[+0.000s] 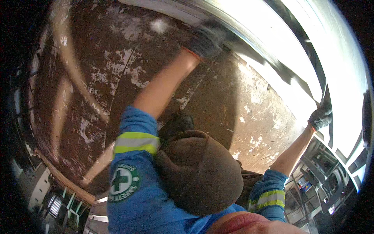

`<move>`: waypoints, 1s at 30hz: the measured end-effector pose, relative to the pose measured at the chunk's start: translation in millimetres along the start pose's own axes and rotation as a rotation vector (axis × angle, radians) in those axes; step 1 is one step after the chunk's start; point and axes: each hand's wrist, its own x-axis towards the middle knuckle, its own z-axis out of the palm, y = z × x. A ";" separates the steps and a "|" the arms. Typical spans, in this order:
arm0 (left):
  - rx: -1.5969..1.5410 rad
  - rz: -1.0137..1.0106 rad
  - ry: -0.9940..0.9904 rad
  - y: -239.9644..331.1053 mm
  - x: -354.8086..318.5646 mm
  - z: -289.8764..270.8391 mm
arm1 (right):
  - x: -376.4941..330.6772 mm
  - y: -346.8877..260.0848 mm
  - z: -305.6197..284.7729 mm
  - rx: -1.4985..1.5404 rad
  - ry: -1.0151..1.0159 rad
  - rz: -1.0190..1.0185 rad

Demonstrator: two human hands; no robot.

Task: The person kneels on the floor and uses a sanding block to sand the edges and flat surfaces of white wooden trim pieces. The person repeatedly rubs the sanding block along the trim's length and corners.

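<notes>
- The left hand (pixel 205 41), in a dark glove, reaches forward to the near edge of a long white panel (pixel 257 25); it is blurred, and I cannot tell whether its fingers are spread, pressed together or pinching the edge.
- The right hand (pixel 320 118), also in a dark glove, is out to the right, at the lower end of a dark strip beside the white panel; its fingers look bent, but the glare hides whether they grip anything.
- The white panel runs in a curve from the top middle down toward the right hand, overexposed along much of its length.
- A second white panel (pixel 344 70) lies beyond it, farther right, with a dark gap between the two.
- Below the left arm spreads a brown floor (pixel 210 101), worn through in pale patches and crossed by straight seams; sunlight brightens its right part and falls in streaks on its left.
- A knee (pixel 198 171) in brown cloth fills the lower middle, with a dark boot (pixel 181 124) just ahead of it.
- Both blue sleeves (pixel 136 121) carry yellow and silver bands; the left one bears a round green-and-white badge (pixel 124 182) with a cross.
- At the lower right, past the floor, dark framed equipment (pixel 321 171) stands below the right forearm.
</notes>
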 end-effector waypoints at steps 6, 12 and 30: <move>0.424 -0.154 0.062 -87.1 -19.8 -41.8 | 3.9 -9.9 9.1 -0.101 0.034 -0.064; 0.051 0.028 0.101 122.6 17.3 58.7 | 1.7 -15.4 9.4 -0.215 -0.026 -0.184; -0.176 -0.094 0.099 82.7 18.4 31.0 | 7.9 -28.7 -10.0 -0.169 0.017 -0.179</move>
